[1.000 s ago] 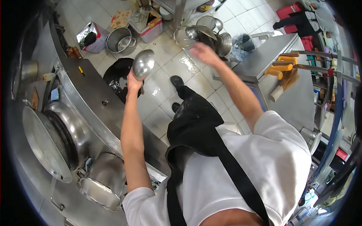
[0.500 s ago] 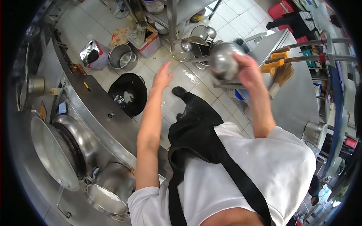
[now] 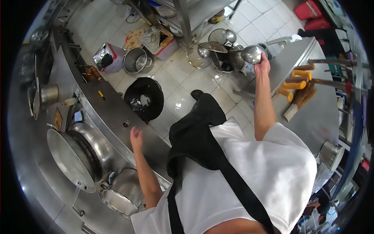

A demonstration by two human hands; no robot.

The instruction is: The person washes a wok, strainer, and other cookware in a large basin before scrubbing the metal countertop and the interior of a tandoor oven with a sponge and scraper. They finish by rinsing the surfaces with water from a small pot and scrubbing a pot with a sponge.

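My right hand (image 3: 261, 65) grips a shiny rounded metal bowl (image 3: 252, 54) by its near edge, with the arm stretched out. The bowl is above the corner where several ladles and strainers stand. Those include a ladle (image 3: 231, 36) and a wire strainer (image 3: 218, 36). My left hand (image 3: 136, 137) is over the edge of the stove counter (image 3: 113, 111), close to a small knob (image 3: 126, 123). Its fingers are loosely bent and apart, and I see nothing in them.
A black wok (image 3: 156, 103) sits on the tiled floor, near a steel pot (image 3: 136, 60) and an open tin (image 3: 111, 58). On my left are a large pan (image 3: 70, 160) and a lidded pot (image 3: 120, 199). On my right, a brush (image 3: 302, 97) lies on a steel table (image 3: 311, 121).
My left hand has moved down and left to the counter edge. My right hand has reached farther out with the bowl, towards the ladles. The view has shifted slightly.
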